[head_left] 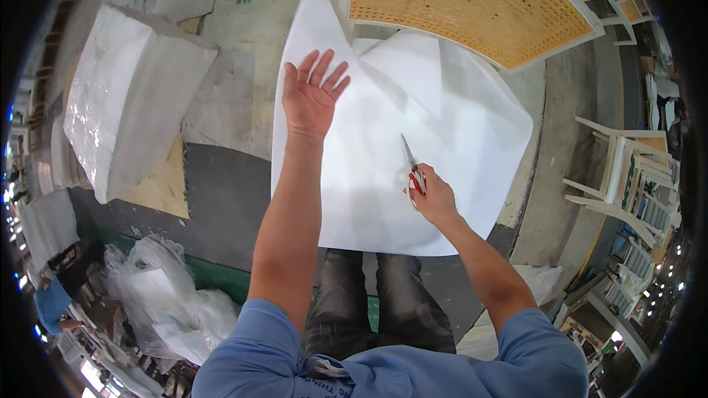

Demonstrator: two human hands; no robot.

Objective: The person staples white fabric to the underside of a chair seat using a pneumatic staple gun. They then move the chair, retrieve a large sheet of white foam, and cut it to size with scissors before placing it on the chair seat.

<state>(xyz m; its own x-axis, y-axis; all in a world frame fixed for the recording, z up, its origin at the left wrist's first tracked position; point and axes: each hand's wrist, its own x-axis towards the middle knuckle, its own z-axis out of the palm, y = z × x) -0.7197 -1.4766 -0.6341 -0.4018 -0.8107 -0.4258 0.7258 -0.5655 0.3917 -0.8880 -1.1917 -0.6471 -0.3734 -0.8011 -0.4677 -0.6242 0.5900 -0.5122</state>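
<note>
A large white sheet (354,177) of thin, flexible material lies in front of me, its far left corner raised to a point and a fold crossing its far side. Over its left part my left hand (311,99) is spread, palm up, with nothing in it; whether it touches the sheet I cannot tell. A pair of scissors (410,155) with red on the handles is in my right hand (434,195), above the sheet's right middle. Their blades look closed and point away from me.
A woven cane panel in a white frame (472,0) stands at the far right. To the left is a stack of white sheets in clear plastic (122,103). Crumpled clear plastic (173,298) lies at the near left. White wooden chair frames (627,177) stand at the right. Another person's blue sleeve (51,302) shows at the far left edge.
</note>
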